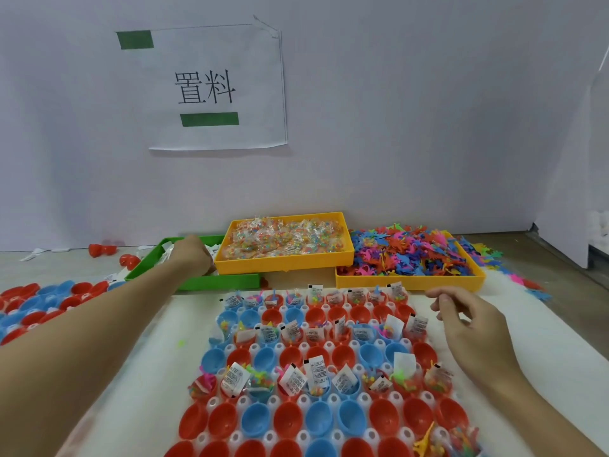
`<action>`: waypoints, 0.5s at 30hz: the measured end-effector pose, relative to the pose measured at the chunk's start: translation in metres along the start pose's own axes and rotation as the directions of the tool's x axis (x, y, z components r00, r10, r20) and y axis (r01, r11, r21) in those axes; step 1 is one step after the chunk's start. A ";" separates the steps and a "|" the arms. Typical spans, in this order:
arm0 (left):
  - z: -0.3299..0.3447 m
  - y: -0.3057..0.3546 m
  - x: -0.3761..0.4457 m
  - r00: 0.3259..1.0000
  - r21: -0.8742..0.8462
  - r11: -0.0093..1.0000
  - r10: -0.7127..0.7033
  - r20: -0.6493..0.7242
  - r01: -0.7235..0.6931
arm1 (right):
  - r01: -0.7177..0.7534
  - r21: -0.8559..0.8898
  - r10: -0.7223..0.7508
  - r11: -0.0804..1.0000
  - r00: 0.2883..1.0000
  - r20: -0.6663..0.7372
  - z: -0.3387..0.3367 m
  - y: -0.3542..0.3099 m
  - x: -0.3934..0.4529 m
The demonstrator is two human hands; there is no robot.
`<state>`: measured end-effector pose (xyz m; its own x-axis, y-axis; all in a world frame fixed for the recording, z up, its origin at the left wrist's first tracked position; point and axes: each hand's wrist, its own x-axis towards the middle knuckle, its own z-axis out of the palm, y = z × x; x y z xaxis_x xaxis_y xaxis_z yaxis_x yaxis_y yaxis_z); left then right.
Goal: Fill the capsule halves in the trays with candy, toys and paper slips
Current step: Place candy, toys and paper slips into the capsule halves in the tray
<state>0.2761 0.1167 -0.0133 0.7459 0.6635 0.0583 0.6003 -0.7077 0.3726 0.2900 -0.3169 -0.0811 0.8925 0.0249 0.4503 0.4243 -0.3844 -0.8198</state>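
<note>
Inside the green bin (211, 282), left hand (192, 255) grip on slips unclear; right hand (461, 319) hovers released.

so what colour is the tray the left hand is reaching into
Green tray, clearest in the head view.

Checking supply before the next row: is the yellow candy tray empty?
No, the yellow candy tray is heaped with clear packets of coloured candy.
</note>
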 end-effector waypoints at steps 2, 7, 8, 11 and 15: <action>0.001 0.000 0.000 0.999 -0.069 0.997 0.023 -0.048 -0.026 | -0.004 -0.001 0.004 1.000 1.000 0.003 0.000 0.000 0.000; -0.004 0.003 -0.008 0.972 -0.230 0.967 0.060 -0.227 -0.113 | -0.006 -0.001 0.006 1.000 1.000 0.005 0.000 -0.001 -0.001; -0.006 0.004 -0.012 0.966 -0.258 0.957 0.064 -0.252 -0.131 | -0.005 -0.002 0.005 1.000 1.000 0.002 -0.001 -0.002 -0.001; -0.013 0.008 -0.030 0.936 -0.336 0.925 0.056 -0.347 -0.180 | -0.011 -0.001 0.011 1.000 1.000 0.001 0.000 -0.001 -0.001; -0.025 0.020 -0.090 0.880 -0.436 0.844 0.083 -0.467 -0.311 | -0.006 0.003 0.006 1.000 1.000 -0.010 0.000 -0.001 -0.001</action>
<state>0.2140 0.0484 0.0118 0.5718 0.6388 0.5148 0.1489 -0.6979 0.7006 0.2887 -0.3165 -0.0810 0.8937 0.0135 0.4484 0.4190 -0.3821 -0.8236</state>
